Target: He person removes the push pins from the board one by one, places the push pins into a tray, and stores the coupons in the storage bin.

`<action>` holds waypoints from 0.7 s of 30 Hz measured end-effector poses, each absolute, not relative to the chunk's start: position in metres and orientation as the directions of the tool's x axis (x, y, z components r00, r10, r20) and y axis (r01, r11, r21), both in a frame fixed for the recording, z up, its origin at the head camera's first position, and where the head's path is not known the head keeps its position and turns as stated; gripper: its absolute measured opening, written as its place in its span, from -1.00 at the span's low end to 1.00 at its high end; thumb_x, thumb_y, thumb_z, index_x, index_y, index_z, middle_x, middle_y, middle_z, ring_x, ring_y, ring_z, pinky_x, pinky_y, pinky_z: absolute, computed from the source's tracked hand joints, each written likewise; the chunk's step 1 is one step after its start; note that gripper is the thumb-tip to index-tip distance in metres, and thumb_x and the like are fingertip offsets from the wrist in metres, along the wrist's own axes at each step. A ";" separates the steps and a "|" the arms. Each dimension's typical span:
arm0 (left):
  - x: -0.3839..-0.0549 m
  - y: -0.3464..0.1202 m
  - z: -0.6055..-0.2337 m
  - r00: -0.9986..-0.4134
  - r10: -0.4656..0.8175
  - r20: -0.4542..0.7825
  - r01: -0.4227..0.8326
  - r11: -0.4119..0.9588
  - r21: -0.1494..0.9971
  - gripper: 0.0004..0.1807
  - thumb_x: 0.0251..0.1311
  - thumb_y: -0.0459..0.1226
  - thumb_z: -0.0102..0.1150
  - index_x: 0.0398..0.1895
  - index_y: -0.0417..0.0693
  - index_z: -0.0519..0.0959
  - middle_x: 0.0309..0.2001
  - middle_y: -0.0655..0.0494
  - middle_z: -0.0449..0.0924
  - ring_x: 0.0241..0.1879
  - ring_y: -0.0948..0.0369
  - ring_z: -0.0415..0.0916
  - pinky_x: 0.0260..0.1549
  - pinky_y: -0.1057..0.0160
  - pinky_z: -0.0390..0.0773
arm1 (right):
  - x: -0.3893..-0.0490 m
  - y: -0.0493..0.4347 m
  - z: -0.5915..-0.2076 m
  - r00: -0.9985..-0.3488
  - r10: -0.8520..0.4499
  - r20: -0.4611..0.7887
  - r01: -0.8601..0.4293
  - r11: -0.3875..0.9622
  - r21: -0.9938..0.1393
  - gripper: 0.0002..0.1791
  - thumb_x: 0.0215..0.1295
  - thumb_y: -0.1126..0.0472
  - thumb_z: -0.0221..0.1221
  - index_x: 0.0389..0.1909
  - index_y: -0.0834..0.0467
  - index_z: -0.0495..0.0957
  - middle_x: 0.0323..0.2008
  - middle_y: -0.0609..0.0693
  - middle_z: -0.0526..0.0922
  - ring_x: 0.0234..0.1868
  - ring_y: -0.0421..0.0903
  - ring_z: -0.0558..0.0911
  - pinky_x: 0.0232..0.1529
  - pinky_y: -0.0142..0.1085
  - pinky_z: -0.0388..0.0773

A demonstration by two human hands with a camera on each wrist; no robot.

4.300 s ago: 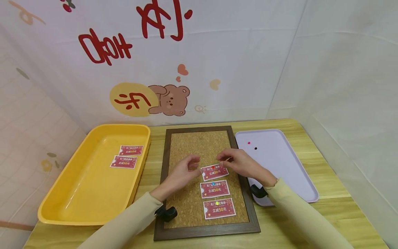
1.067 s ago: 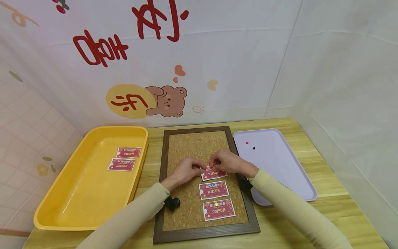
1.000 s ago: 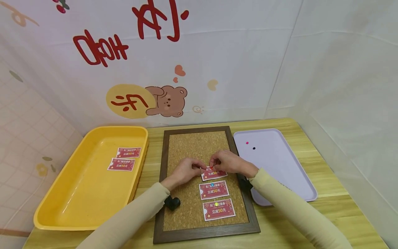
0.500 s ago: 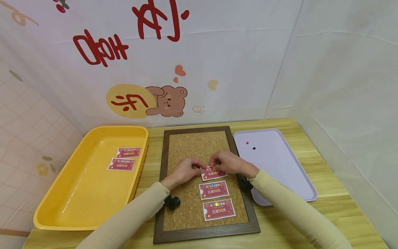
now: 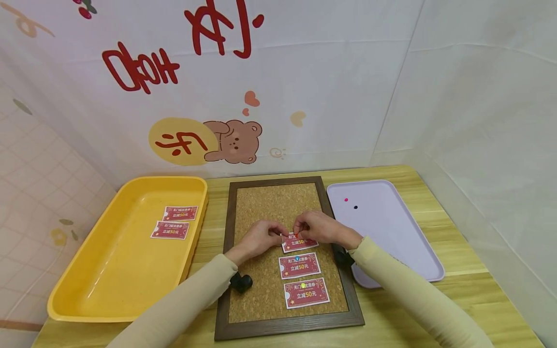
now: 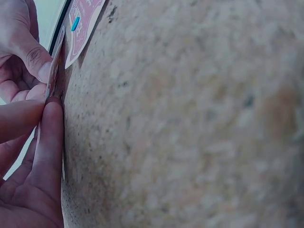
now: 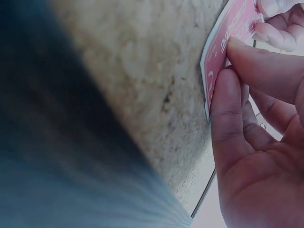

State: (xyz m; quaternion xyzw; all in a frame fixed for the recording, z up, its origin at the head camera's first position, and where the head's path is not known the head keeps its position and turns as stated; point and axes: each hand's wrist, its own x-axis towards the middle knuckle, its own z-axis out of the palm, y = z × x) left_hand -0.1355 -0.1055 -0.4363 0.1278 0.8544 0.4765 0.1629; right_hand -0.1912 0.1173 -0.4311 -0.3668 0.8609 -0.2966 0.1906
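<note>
Coupon (image 5: 300,243), topmost of three on the corkboard (image 5: 270,203): oblong, thin paper, dark pink print, white border. Long axis lies left to right across the board; body extends from the fingers toward the person. Wrist views show it tilted, at least partly off the cork.

Red pin (image 5: 297,236): small head, at the coupon's upper edge, by the right fingertips.

Left hand (image 5: 256,239): fingers pinching the coupon's upper left corner.

Right hand (image 5: 319,226): nearer the pin; fingers pinching the coupon's upper edge. Whether they hold the pin too, cannot tell.

Middle coupon (image 5: 300,267): flat, with blue pin (image 5: 297,258).

Bottom coupon (image 5: 307,296): flat, with yellow pin (image 5: 303,285).

Corkboard: speckled brown, grainy; dark wood-grain frame (image 5: 289,327).

Lilac tray (image 5: 387,232), right: shallow, smooth, round-cornered; pink pin (image 5: 346,199) and black pin (image 5: 355,207) inside.

Yellow bin (image 5: 122,261), left: deep, glossy; far loose coupon (image 5: 180,213) and near loose coupon (image 5: 169,230) inside, toward its right wall.

Counter (image 5: 470,290): pale wood grain.
</note>
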 end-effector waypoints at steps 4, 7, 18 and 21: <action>-0.135 -0.105 -0.437 -0.913 0.377 -0.156 0.060 0.502 0.863 -0.90 0.35 -0.40 0.29 -0.14 -0.16 0.72 -0.21 0.07 0.71 -0.29 0.28 0.62 -0.25 0.28 0.57 | -0.192 0.118 -0.432 -0.651 -0.752 -0.104 -0.530 0.548 -0.647 -0.85 0.32 0.42 0.29 -0.32 0.09 0.67 -0.46 -0.18 0.61 -0.45 -0.29 0.54 -0.36 -0.37 0.50; -0.136 -0.106 -0.437 -0.911 0.383 -0.153 0.061 0.492 0.868 -0.89 0.34 -0.42 0.28 -0.14 -0.17 0.72 -0.21 0.06 0.71 -0.29 0.26 0.63 -0.26 0.29 0.57 | -0.193 0.118 -0.432 -0.644 -0.758 -0.109 -0.524 0.539 -0.659 -0.85 0.32 0.42 0.29 -0.30 0.10 0.68 -0.45 -0.17 0.62 -0.44 -0.29 0.55 -0.36 -0.38 0.51; -0.137 -0.107 -0.439 -0.909 0.381 -0.168 0.047 0.493 0.869 -0.87 0.33 -0.43 0.28 -0.12 -0.18 0.73 -0.20 0.06 0.73 -0.31 0.28 0.62 -0.28 0.30 0.57 | -0.194 0.119 -0.433 -0.631 -0.768 -0.113 -0.521 0.527 -0.672 -0.88 0.36 0.40 0.28 -0.29 0.11 0.69 -0.41 -0.15 0.64 -0.43 -0.29 0.55 -0.35 -0.38 0.52; -0.138 -0.106 -0.440 -0.910 0.378 -0.170 0.043 0.495 0.868 -0.88 0.34 -0.42 0.28 -0.12 -0.18 0.74 -0.20 0.06 0.73 -0.30 0.29 0.62 -0.28 0.30 0.57 | -0.194 0.120 -0.433 -0.631 -0.768 -0.112 -0.520 0.526 -0.673 -0.88 0.37 0.40 0.28 -0.30 0.11 0.69 -0.40 -0.15 0.64 -0.42 -0.28 0.55 -0.35 -0.37 0.52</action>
